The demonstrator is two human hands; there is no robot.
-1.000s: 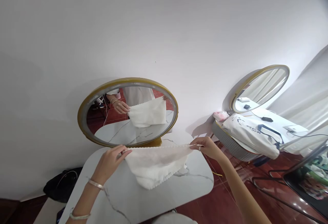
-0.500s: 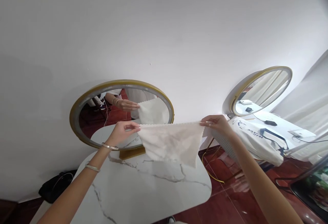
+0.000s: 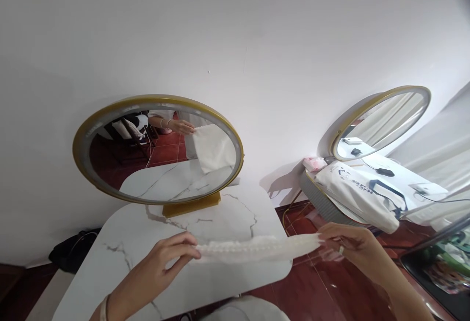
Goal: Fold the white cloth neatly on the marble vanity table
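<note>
A thin white cloth (image 3: 253, 249) with a scalloped edge stretches between my two hands, seen nearly edge-on as a narrow, slightly blurred band. My left hand (image 3: 171, 257) pinches its left end between thumb and fingers. At the other end, my right hand (image 3: 348, 247) is closed on the right corner; a ring shows on one finger. The cloth is above the front part of a white marble-patterned table (image 3: 139, 262). Behind it stands a round gold-framed mirror (image 3: 163, 152), which reflects one hand and the hanging cloth.
To the right, a second table (image 3: 422, 189) bears a white printed cloth bag (image 3: 356, 196), a pink-and-white packet (image 3: 314, 164), a black adapter (image 3: 385, 172) and another round mirror (image 3: 385, 125). A black bag (image 3: 73, 250) sits at the left. A pale seat (image 3: 249, 309) shows at the bottom.
Both hands have come down and nearer, the right one also farther right. The cloth, which hung spread out facing me, now shows as a narrow band. The view has shifted slightly.
</note>
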